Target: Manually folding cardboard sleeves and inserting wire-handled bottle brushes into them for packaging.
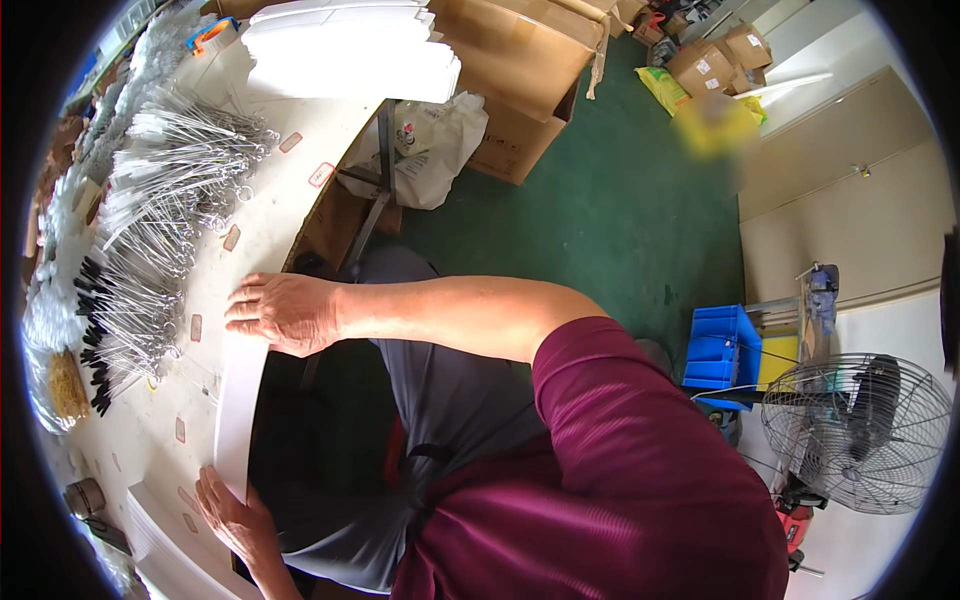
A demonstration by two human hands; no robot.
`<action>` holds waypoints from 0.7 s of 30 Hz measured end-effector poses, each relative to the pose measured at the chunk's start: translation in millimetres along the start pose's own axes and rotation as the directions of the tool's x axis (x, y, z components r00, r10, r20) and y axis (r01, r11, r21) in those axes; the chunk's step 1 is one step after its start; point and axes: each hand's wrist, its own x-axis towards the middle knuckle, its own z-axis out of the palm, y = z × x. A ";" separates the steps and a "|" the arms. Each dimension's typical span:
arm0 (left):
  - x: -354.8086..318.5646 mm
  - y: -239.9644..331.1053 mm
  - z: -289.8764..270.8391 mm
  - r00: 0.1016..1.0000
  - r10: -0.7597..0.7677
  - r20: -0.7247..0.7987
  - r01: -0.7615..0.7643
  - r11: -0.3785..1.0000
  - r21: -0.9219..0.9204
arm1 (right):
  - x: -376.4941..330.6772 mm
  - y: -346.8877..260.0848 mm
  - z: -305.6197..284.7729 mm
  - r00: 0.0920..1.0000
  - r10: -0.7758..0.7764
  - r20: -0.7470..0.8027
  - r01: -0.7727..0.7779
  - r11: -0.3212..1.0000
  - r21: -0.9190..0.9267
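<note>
A long, narrow white strip, like folded card or a flat carton [237, 405], lies along the near edge of the worktable. At its far end, my right hand [288, 314] lies palm down with fingers stretched and a little apart. My left hand [237, 515] rests at the nearer end, its fingers lying out flat on the strip and table. Both hands touch the strip; their palms and undersides are hidden. Beyond my right hand, bundles of wire-handled brushes [185, 165] lie heaped, several with black bristles [92, 330].
White sheets [345, 50] are stacked at the table's far end, near an orange tape roll [215, 38]. More white strips [165, 545] lie at the lower left. Cardboard boxes [515, 60] and a white bag [435, 150] stand beside the table. A fan [855, 430] and blue crates [718, 350] are at right.
</note>
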 end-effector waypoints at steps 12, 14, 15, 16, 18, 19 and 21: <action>51.2 68.5 -67.1 0.922 0.004 0.387 0.282 0.680 -0.677 | 27.3 -79.5 -21.4 0.986 -0.077 -0.150 0.111 0.965 0.237; 40.2 69.0 -64.8 0.963 -0.065 0.262 0.221 0.748 -0.626 | 22.7 -87.4 -35.9 0.972 0.138 -0.189 -0.078 0.952 0.295; 34.5 70.0 -60.5 0.981 -0.089 0.174 0.180 0.758 -0.627 | 16.4 -88.9 -43.4 0.956 0.224 -0.189 -0.166 0.945 0.281; 28.1 69.0 -55.8 0.983 -0.115 0.140 0.176 0.782 -0.597 | 8.6 -90.7 -46.1 0.938 0.272 -0.214 -0.203 0.933 0.298; 20.2 71.4 -48.8 0.990 -0.120 0.078 0.143 0.804 -0.577 | -3.4 -100.4 -39.9 0.922 0.316 -0.225 -0.234 0.916 0.327; 17.8 74.4 -49.6 0.987 -0.138 0.081 0.159 0.803 -0.574 | -9.4 -104.5 -33.2 0.914 0.334 -0.229 -0.243 0.905 0.350; 14.3 78.1 -50.5 0.979 -0.158 0.131 0.204 0.790 -0.578 | -14.6 -112.2 -22.0 0.911 0.344 -0.227 -0.244 0.895 0.374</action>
